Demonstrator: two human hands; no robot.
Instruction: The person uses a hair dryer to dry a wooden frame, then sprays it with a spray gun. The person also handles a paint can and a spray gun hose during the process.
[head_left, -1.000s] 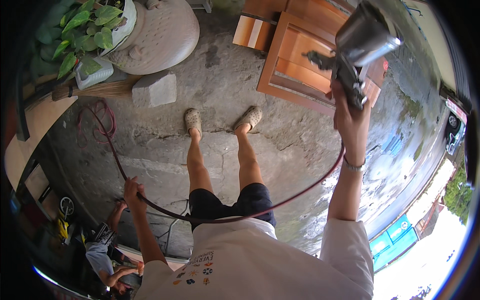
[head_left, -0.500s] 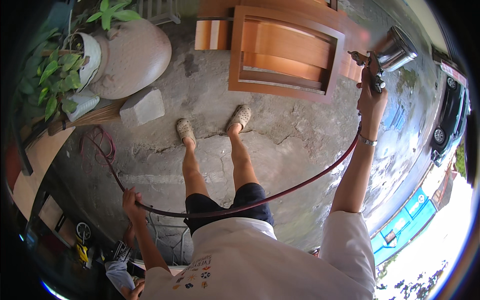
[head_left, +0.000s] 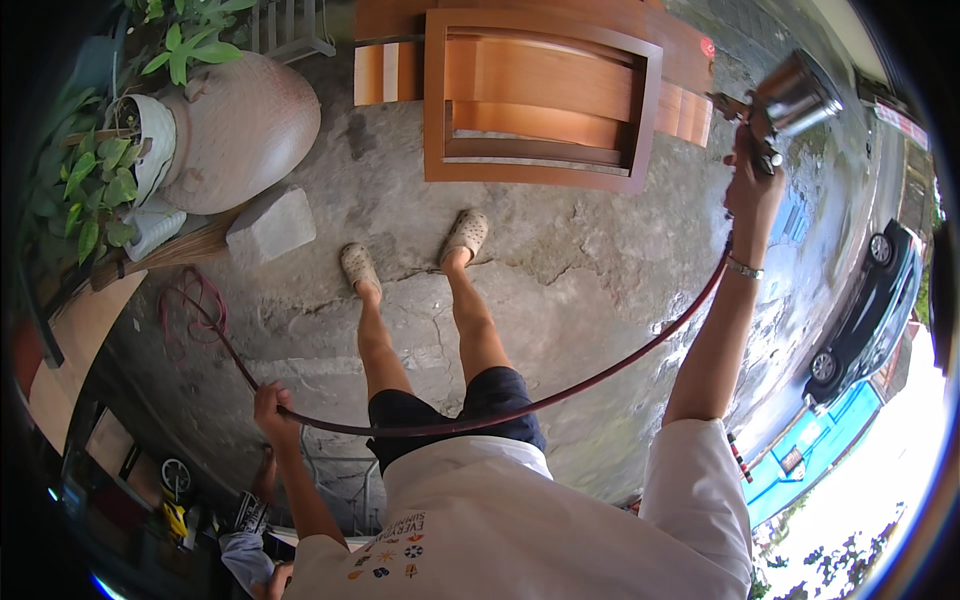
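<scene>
At the upper right, my right hand (head_left: 753, 190) grips a spray gun (head_left: 762, 130) by its handle, arm stretched out. A shiny metal cup (head_left: 797, 93) is fixed to the gun. From below the handle a dark red hose (head_left: 560, 397) sags in a curve across my body to my left hand (head_left: 273, 410). The left fingers are wrapped round the hose at the lower left. Left of the gun, a reddish-brown wooden frame (head_left: 435, 100) lies over brown boards (head_left: 545, 70). The gun is apart from the frame, near the boards' right end.
A big clay jar (head_left: 245, 130) and leafy plants (head_left: 95, 190) stand at the upper left, beside a concrete block (head_left: 272, 226). Coiled hose (head_left: 195, 310) lies on the concrete floor (head_left: 600, 260). Another person (head_left: 245, 545) is at the lower left. A dark car (head_left: 868, 310) is at the right.
The view has shifted, so the boards, jar and floor appear farther left. My right hand still holds the spray gun, now farther right of the frame. The dark car appears lower.
</scene>
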